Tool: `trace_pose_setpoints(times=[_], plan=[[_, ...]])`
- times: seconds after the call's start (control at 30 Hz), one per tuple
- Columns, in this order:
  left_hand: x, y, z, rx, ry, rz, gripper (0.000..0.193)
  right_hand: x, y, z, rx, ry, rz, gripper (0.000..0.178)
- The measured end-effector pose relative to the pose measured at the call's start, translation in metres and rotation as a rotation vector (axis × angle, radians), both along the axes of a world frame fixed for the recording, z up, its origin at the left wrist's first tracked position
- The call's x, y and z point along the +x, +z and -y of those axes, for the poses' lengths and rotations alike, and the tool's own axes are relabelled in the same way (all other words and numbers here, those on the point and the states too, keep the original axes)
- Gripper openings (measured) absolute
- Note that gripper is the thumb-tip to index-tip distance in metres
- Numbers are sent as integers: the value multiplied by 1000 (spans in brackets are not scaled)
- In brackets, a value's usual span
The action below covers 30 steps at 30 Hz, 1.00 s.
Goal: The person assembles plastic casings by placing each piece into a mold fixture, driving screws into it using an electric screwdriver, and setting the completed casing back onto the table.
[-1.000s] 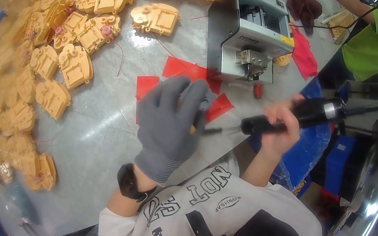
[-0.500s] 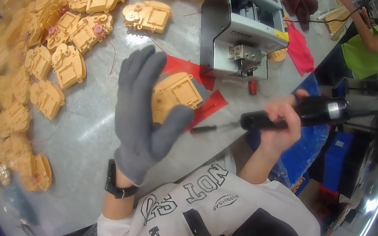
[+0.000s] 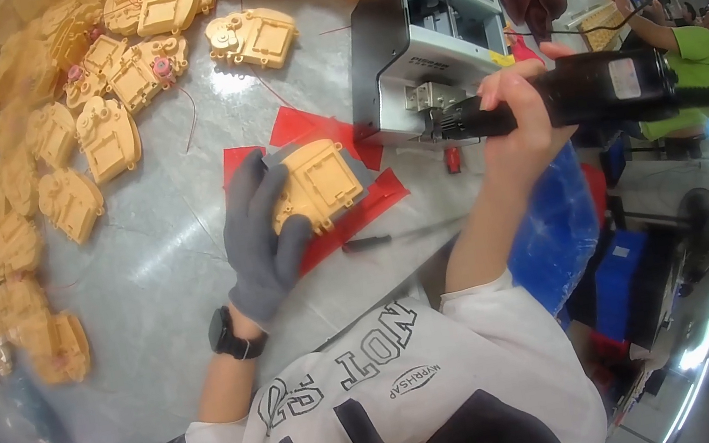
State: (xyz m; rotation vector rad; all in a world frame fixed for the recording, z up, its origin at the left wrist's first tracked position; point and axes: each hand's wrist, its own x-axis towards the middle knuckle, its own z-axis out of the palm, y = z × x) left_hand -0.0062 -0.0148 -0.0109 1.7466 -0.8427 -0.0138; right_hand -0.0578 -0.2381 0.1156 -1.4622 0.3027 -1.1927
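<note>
My left hand (image 3: 254, 234), in a grey glove, is closed on the left edge of a yellow plastic housing (image 3: 318, 188), with its thumb along the near side. The housing lies over red sheets (image 3: 300, 127) and a grey pad on the table. My right hand (image 3: 524, 117), bare, is wrapped round a black electric screwdriver (image 3: 606, 89), held level with its cable trailing right. Its nose points left, at the metal block on the front of a screw feeder machine (image 3: 390, 73). Whether the tip touches the block I cannot tell.
Many similar yellow housings (image 3: 107, 137) are heaped along the left and far side of the grey table (image 3: 161, 255). A small screwdriver (image 3: 366, 243) and a small red object (image 3: 454, 159) lie nearby. At the far right another person (image 3: 698, 71) in a green top is at work.
My left hand has come down from above the housing and closed on its left edge. My right hand has raised the electric screwdriver away from me, up to the screw feeder's front.
</note>
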Motion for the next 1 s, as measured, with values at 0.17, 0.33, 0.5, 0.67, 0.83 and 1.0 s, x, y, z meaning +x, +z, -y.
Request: trace_pose_setpoints(times=[0.17,0.33,0.5,0.67,0.83,1.0], plan=[[7,4,5,-50,-3,37,43,-27,0,-21,31,161,72,47],[16,12,2,35,-3,164,38,-29,5,-52,48,355,154,50],[16,14,-2,47,-5,122,33,-11,-3,-71,80,396,92,48],[15,11,-4,60,13,133,32,-2,-5,-79,83,410,49,46],[16,13,-5,54,7,102,32,3,-9,-79,2,403,-66,43],[17,11,-6,56,13,129,33,8,-12,-82,3,433,-102,42]])
